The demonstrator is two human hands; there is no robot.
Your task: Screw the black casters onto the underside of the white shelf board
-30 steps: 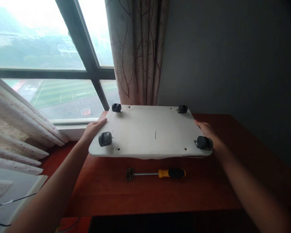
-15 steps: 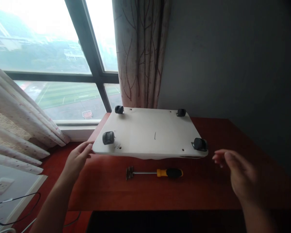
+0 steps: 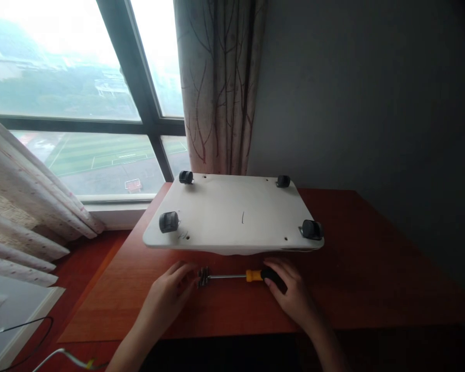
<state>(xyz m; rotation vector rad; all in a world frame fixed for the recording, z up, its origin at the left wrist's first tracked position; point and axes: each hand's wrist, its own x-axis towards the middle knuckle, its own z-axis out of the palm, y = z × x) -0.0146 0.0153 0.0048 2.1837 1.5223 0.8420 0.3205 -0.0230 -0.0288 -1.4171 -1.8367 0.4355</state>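
A screwdriver (image 3: 254, 276) with a yellow and black handle lies on the red-brown table. Around the black end of its handle are the fingers of my right hand (image 3: 290, 289), thumb on the near side. At the tip of its shaft sits a small pile of screws (image 3: 203, 276). My left hand (image 3: 172, 289) is at the left edge of that pile, fingers curved and apart, with nothing visible between them. Behind both hands a white board (image 3: 232, 212) shows black casters at its corners, one being the front left caster (image 3: 169, 222).
The table (image 3: 356, 268) extends to the right of the board. Behind it hang a patterned curtain (image 3: 220, 103) and a grey wall. A window (image 3: 112, 160) is at the left, with cables (image 3: 62, 352) low on the floor side.
My left hand has left the board's corner and moved right to the screws. My right hand has come in from the right onto the screwdriver handle. The view has shifted slightly.
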